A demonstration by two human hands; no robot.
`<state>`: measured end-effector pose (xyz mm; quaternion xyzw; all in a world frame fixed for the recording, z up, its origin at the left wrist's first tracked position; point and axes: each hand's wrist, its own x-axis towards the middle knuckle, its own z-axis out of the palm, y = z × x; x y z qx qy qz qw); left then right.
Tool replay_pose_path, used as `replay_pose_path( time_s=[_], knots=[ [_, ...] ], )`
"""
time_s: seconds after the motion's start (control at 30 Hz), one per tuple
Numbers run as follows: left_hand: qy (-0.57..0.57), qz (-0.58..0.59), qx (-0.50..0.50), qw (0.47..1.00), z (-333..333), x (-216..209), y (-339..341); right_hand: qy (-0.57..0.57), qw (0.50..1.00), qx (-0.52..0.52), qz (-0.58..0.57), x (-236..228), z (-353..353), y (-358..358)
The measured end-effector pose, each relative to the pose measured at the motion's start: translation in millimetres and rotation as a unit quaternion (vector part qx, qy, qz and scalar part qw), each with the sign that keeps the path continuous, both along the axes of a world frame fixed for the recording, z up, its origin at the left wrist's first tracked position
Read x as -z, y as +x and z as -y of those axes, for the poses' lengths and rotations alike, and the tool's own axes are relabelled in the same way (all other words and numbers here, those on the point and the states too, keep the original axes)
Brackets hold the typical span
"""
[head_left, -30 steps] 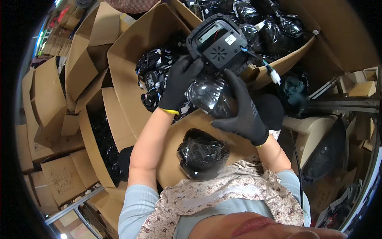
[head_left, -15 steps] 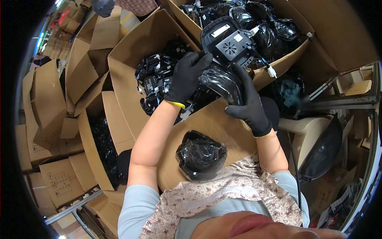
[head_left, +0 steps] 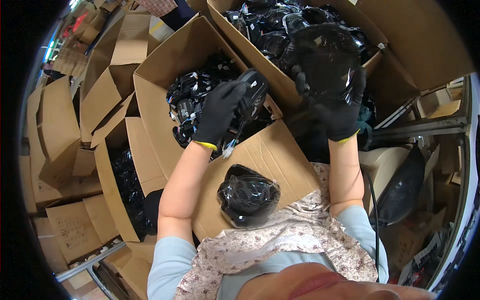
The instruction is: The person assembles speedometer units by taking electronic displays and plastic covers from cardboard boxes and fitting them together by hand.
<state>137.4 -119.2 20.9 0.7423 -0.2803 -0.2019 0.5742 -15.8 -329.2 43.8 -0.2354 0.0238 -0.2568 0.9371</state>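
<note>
Head view: left hand (head_left: 219,111), black-gloved, gripping a black device (head_left: 251,95) with a trailing white-plugged cable, hovering over the near edge of the middle cardboard box (head_left: 165,75). Right hand (head_left: 334,102) clutching a plastic-wrapped black part (head_left: 326,50) above the near rim of the far box (head_left: 400,40). Another wrapped black piece (head_left: 248,195) resting on the box flap (head_left: 280,155) near the lap.

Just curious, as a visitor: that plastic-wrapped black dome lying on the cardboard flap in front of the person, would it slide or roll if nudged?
The wrapped black dome would probably rock or roll, since it looks rounded. Its glossy, crinkled film suggests a slippery grip. The cardboard flap under it seems to slope toward the person, so a nudge might send it sliding.
</note>
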Motion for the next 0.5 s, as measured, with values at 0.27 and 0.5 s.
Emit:
replay_pose_path(
  time_s=[0.27, 0.5],
  knots=[
    [-0.008, -0.018, -0.015, 1.0, -29, -1, -3, 0.078, 0.951, -0.106, 0.278, 5, 85, 18],
    [-0.021, 0.083, -0.029, 0.996, -48, 6, -8, -0.019, 0.988, 0.121, 0.098, 19, 121, 18]
  ],
)
